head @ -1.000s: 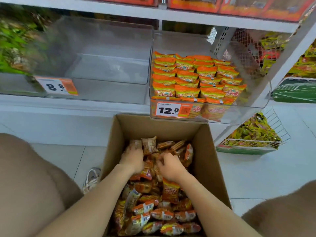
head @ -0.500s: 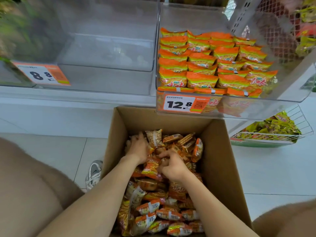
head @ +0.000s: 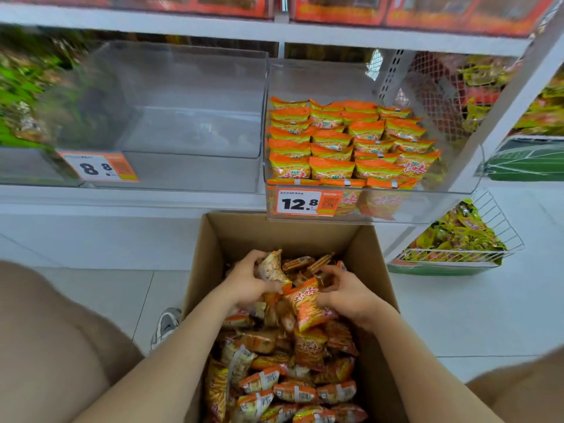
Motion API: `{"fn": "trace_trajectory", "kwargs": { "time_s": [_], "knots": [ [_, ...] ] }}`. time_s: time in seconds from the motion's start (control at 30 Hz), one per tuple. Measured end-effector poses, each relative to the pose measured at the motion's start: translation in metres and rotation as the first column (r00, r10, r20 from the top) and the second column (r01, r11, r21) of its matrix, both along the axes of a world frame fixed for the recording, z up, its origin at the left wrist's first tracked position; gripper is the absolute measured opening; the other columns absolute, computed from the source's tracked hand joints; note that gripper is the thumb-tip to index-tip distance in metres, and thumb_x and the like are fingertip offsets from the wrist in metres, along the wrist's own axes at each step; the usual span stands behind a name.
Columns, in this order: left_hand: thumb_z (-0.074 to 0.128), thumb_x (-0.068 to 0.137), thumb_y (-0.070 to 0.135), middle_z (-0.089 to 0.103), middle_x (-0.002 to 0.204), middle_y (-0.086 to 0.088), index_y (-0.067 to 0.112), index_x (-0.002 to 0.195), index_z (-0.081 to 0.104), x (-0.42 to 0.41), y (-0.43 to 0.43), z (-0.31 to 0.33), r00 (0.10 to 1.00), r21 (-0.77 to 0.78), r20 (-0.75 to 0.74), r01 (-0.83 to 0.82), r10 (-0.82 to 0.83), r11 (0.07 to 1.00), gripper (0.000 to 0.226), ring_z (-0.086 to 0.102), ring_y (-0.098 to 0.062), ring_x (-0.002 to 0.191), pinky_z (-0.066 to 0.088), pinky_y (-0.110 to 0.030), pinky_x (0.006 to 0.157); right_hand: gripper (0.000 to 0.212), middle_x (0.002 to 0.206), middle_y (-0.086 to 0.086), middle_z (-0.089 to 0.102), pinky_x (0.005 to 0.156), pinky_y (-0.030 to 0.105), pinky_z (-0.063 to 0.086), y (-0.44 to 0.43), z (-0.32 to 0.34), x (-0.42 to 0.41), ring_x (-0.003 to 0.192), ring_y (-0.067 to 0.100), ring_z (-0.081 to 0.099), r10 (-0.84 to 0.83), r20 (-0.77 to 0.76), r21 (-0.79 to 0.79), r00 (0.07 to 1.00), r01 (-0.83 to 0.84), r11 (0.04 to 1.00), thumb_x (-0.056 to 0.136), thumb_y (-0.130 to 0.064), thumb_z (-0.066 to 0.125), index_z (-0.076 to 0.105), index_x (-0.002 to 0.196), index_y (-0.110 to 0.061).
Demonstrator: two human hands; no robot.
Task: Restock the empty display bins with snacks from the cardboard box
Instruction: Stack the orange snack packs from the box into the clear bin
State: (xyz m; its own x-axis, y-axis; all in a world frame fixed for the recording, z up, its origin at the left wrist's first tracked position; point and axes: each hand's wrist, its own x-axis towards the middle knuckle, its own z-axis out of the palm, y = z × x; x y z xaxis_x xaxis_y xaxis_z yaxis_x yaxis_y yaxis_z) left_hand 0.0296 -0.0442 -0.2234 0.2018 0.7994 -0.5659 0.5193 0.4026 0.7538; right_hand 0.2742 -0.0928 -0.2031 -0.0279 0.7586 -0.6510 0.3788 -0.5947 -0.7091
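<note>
An open cardboard box (head: 213, 257) stands on the floor below the shelf, full of small orange snack packets (head: 293, 389). Both my hands are inside it near the far end. My left hand (head: 247, 282) grips a pale speckled packet (head: 272, 268) with others bunched under it. My right hand (head: 348, 296) holds an orange packet (head: 306, 301) by its right edge. Above, the clear bin with the 12.8 tag (head: 427, 206) holds rows of the same orange packets (head: 351, 141). The clear bin with the 8.8 tag (head: 189, 175) to its left has nothing inside.
A wire basket (head: 500, 236) of yellow-green packets sits on the floor at the right. A white shelf board (head: 274, 30) runs above the bins with red boxes on top. My knees frame the box left and right; a shoe (head: 166, 325) shows beside it.
Both hands have gathered packets and lifted them slightly from the pile; the right hand now holds an orange packet turned up. The camera view tilted back up toward the shelf.
</note>
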Motion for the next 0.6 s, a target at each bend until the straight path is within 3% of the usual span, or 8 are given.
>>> {"fn": "trace_trajectory", "kwargs": {
  "time_s": [0.1, 0.13, 0.2, 0.27, 0.33, 0.4, 0.5, 0.6],
  "knots": [
    [0.087, 0.082, 0.014, 0.067, 0.131, -0.012, 0.025, 0.143, 0.053, 0.002, -0.013, 0.032, 0.908, -0.169, 0.395, -0.076, 0.138, 0.983, 0.07, 0.073, -0.029, 0.113, 0.059, -0.053, 0.099, 0.091, 0.108, 0.016, 0.075, 0.082, 0.04, 0.064, -0.003, 0.021, 0.007, 0.085, 0.023, 0.076, -0.066, -0.022, 0.048, 0.998, 0.067, 0.997, 0.068, -0.016, 0.077, 0.043, 0.152, -0.025],
    [0.083, 0.089, 0.016, 0.069, 0.13, -0.015, 0.02, 0.143, 0.053, 0.006, -0.016, 0.043, 0.857, -0.205, 0.489, -0.07, 0.164, 0.976, 0.062, 0.073, -0.031, 0.114, 0.057, -0.055, 0.103, 0.084, 0.11, 0.012, 0.074, 0.083, 0.039, 0.064, -0.005, 0.031, 0.006, 0.088, 0.023, 0.076, -0.053, -0.015, 0.081, 0.998, 0.054, 0.995, 0.07, -0.017, 0.077, 0.048, 0.148, -0.024],
    [0.074, 0.098, 0.023, 0.072, 0.126, -0.018, 0.013, 0.14, 0.056, 0.014, -0.024, 0.065, 0.779, -0.227, 0.598, -0.057, 0.186, 0.972, 0.047, 0.072, -0.033, 0.116, 0.056, -0.052, 0.104, 0.05, 0.1, 0.003, 0.075, 0.079, 0.033, 0.063, -0.009, 0.052, 0.003, 0.086, 0.018, 0.075, 0.012, -0.016, 0.155, 1.0, -0.01, 0.988, 0.078, -0.012, 0.074, 0.063, 0.126, -0.018],
    [0.07, 0.101, 0.02, 0.074, 0.124, -0.018, 0.012, 0.139, 0.059, 0.019, -0.029, 0.083, 0.775, -0.183, 0.61, -0.064, 0.164, 0.981, 0.04, 0.072, -0.032, 0.117, 0.056, -0.051, 0.104, 0.019, 0.08, -0.004, 0.071, 0.067, 0.028, 0.054, -0.013, 0.075, -0.001, 0.073, 0.012, 0.067, 0.105, 0.002, 0.227, 0.994, -0.103, 0.968, 0.083, -0.003, 0.068, 0.071, 0.1, -0.009],
    [0.062, 0.104, 0.011, 0.076, 0.118, -0.015, 0.013, 0.137, 0.063, 0.02, -0.033, 0.098, 0.783, -0.149, 0.603, -0.08, 0.155, 0.986, 0.033, 0.073, -0.03, 0.111, 0.057, -0.051, 0.103, 0.014, 0.073, 0.0, 0.063, 0.065, 0.036, 0.046, -0.017, 0.092, -0.001, 0.068, 0.015, 0.058, 0.167, 0.041, 0.281, 0.985, -0.171, 0.944, 0.081, -0.004, 0.066, 0.068, 0.095, -0.001],
    [0.05, 0.104, 0.001, 0.073, 0.109, -0.016, 0.016, 0.137, 0.066, 0.018, -0.036, 0.11, 0.756, -0.161, 0.623, -0.125, 0.199, 0.979, 0.039, 0.069, -0.03, 0.103, 0.055, -0.055, 0.103, 0.019, 0.078, 0.01, 0.063, 0.065, 0.043, 0.047, -0.019, 0.112, 0.004, 0.066, 0.022, 0.058, 0.19, 0.105, 0.326, 0.976, -0.214, 0.921, 0.084, -0.007, 0.067, 0.068, 0.102, -0.004],
    [0.044, 0.104, -0.003, 0.07, 0.123, -0.025, 0.021, 0.14, 0.063, 0.019, -0.041, 0.127, 0.693, -0.217, 0.667, -0.169, 0.272, 0.961, 0.048, 0.064, -0.036, 0.108, 0.049, -0.059, 0.107, 0.032, 0.099, 0.009, 0.063, 0.063, 0.026, 0.049, -0.024, 0.142, 0.009, 0.069, 0.01, 0.061, 0.168, 0.204, 0.392, 0.965, -0.237, 0.889, 0.095, -0.01, 0.065, 0.064, 0.124, -0.024],
    [0.048, 0.111, 0.016, 0.072, 0.128, -0.019, 0.02, 0.136, 0.066, 0.031, -0.051, 0.146, 0.705, -0.196, 0.672, -0.127, 0.227, 0.972, 0.031, 0.069, -0.032, 0.117, 0.055, -0.052, 0.105, 0.033, 0.108, -0.001, 0.053, 0.07, 0.028, 0.048, -0.035, 0.156, 0.007, 0.078, 0.01, 0.056, 0.164, 0.192, 0.444, 0.968, -0.235, 0.865, 0.098, -0.02, 0.066, 0.059, 0.125, -0.038]
  ]
}}
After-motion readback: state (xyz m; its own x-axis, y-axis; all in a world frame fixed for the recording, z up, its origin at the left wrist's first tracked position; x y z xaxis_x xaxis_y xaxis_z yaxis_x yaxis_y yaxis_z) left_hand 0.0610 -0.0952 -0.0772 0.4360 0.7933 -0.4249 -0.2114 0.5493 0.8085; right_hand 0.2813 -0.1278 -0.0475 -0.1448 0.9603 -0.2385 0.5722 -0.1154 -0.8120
